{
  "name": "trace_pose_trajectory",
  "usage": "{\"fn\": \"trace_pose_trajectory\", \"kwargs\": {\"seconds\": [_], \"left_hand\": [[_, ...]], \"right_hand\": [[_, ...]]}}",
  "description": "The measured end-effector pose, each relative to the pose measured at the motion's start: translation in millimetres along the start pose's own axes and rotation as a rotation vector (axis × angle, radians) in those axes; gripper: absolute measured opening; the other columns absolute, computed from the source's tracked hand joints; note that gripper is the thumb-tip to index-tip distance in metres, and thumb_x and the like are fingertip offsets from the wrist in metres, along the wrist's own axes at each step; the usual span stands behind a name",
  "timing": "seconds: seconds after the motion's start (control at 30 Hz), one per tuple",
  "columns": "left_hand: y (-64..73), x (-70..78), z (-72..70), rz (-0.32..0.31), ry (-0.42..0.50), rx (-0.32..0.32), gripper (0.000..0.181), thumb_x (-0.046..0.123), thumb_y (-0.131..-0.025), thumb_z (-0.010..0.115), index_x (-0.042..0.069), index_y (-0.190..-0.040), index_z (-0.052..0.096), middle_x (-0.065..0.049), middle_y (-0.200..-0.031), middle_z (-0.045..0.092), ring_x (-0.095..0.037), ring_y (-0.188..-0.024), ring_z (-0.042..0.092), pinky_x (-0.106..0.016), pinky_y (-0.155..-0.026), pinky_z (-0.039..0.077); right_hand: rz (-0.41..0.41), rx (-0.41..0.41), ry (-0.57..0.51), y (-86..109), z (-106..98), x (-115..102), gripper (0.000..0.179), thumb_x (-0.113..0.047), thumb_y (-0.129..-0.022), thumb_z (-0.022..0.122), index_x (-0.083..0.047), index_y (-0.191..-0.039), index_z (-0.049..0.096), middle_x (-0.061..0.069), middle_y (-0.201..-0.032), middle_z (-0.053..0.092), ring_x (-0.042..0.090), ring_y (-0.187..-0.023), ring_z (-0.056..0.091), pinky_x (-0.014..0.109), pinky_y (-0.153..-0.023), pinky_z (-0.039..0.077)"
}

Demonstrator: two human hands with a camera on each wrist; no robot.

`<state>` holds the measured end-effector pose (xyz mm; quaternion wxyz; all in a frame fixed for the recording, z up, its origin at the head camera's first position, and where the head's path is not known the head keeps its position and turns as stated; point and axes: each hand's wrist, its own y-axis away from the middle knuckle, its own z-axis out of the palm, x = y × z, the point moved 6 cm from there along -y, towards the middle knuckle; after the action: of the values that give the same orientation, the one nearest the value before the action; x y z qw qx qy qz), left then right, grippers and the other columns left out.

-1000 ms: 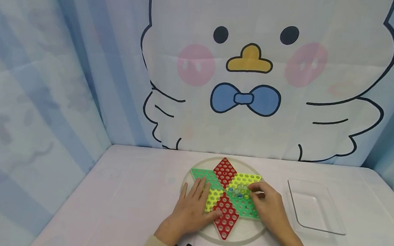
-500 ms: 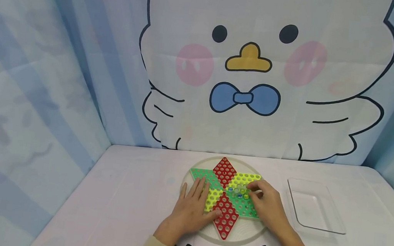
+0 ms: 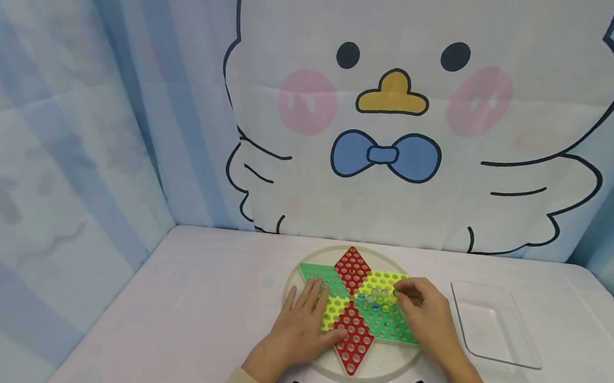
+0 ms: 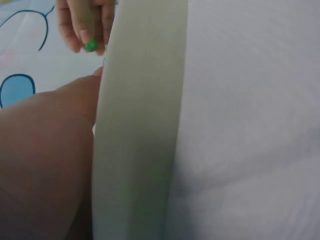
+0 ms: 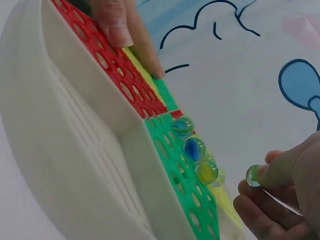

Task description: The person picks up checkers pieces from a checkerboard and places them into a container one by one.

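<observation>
A Chinese checkers board (image 3: 352, 339) with a star of red, green and yellow perforated fields sits on the table. My left hand (image 3: 298, 329) lies on its left side with fingers spread, the thumb over the near red field. My right hand (image 3: 429, 315) is at the board's right side and pinches a green-tinted glass marble (image 5: 253, 175) between thumb and fingertips. In the right wrist view the marble is held apart from the board's surface. Several clear, blue and yellow-green marbles (image 5: 194, 149) sit together on the board between the yellow and green fields.
A clear rectangular plastic tray (image 3: 494, 323) stands on the white table (image 3: 211, 304), right of the board. A cartoon-printed curtain (image 3: 381, 209) hangs behind the table's far edge.
My right hand has drawn back slightly to the right and up from the marble cluster, with a marble now showing in its fingertips. My left hand has stayed on the board.
</observation>
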<state>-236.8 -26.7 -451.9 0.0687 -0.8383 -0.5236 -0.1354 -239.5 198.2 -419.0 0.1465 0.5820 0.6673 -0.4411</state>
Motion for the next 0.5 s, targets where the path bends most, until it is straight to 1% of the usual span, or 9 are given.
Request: {"fn": "trace_pose_trajectory", "kwargs": {"seconds": [0.07, 0.17, 0.23, 0.3, 0.4, 0.5], "left_hand": [[0.4, 2.0, 0.1, -0.003, -0.009, 0.0, 0.087, 0.066, -0.098, 0.037, 0.006, -0.158, 0.021, -0.013, -0.167, 0.012, -0.029, -0.156, 0.009, -0.055, -0.124, 0.008], [2.0, 4.0, 0.2, -0.02, -0.028, 0.006, 0.086, 0.066, -0.098, 0.037, 0.007, -0.158, 0.022, -0.012, -0.167, 0.014, -0.03, -0.156, 0.009, -0.061, -0.122, 0.005], [3.5, 4.4, 0.4, -0.038, -0.047, 0.011, 0.086, 0.067, -0.097, 0.037, 0.009, -0.158, 0.023, -0.012, -0.167, 0.015, -0.032, -0.155, 0.009, -0.066, -0.12, 0.004], [4.7, 4.5, 0.3, -0.054, -0.051, 0.017, 0.085, 0.068, -0.096, 0.037, 0.011, -0.158, 0.023, -0.012, -0.167, 0.015, -0.033, -0.155, 0.008, -0.068, -0.118, 0.003], [5.7, 4.3, 0.1, -0.064, -0.053, 0.021, 0.085, 0.069, -0.096, 0.037, 0.012, -0.159, 0.024, -0.013, -0.167, 0.014, -0.035, -0.155, 0.007, -0.067, -0.119, 0.004], [6.2, 3.3, 0.7, -0.066, -0.045, 0.021, 0.086, 0.07, -0.096, 0.036, 0.013, -0.159, 0.024, -0.012, -0.167, 0.014, -0.034, -0.155, 0.007, -0.066, -0.12, 0.004]], "right_hand": [[0.006, 0.0, -0.009, -0.8, -3.6, -1.3, 0.018, 0.006, -0.089, 0.066, -0.003, -0.104, 0.068, 0.01, -0.104, 0.069, 0.023, -0.096, 0.069, 0.006, -0.08, 0.05], [0.015, -0.001, -0.025, -2.5, -9.1, -4.4, 0.017, 0.003, -0.091, 0.066, -0.004, -0.106, 0.067, 0.01, -0.108, 0.069, 0.021, -0.098, 0.069, 0.005, -0.081, 0.049], [0.02, -0.001, -0.056, -3.6, -13.1, -7.1, 0.017, 0.002, -0.092, 0.065, -0.003, -0.107, 0.067, 0.011, -0.11, 0.069, 0.016, -0.099, 0.068, 0.005, -0.082, 0.049], [0.026, -0.001, -0.083, -4.4, -17.3, -9.9, 0.016, -0.001, -0.093, 0.065, -0.003, -0.109, 0.067, 0.011, -0.111, 0.069, 0.008, -0.097, 0.068, 0.004, -0.081, 0.049], [0.04, -0.007, -0.128, -5.5, -22.7, -12.4, 0.017, -0.004, -0.095, 0.064, -0.003, -0.112, 0.067, 0.014, -0.112, 0.069, -0.001, -0.094, 0.066, 0.003, -0.082, 0.048], [0.06, -0.009, -0.138, -7.0, -27.1, -12.4, 0.018, -0.007, -0.096, 0.064, -0.003, -0.114, 0.067, 0.013, -0.113, 0.07, -0.005, -0.094, 0.064, 0.003, -0.082, 0.047]]}}
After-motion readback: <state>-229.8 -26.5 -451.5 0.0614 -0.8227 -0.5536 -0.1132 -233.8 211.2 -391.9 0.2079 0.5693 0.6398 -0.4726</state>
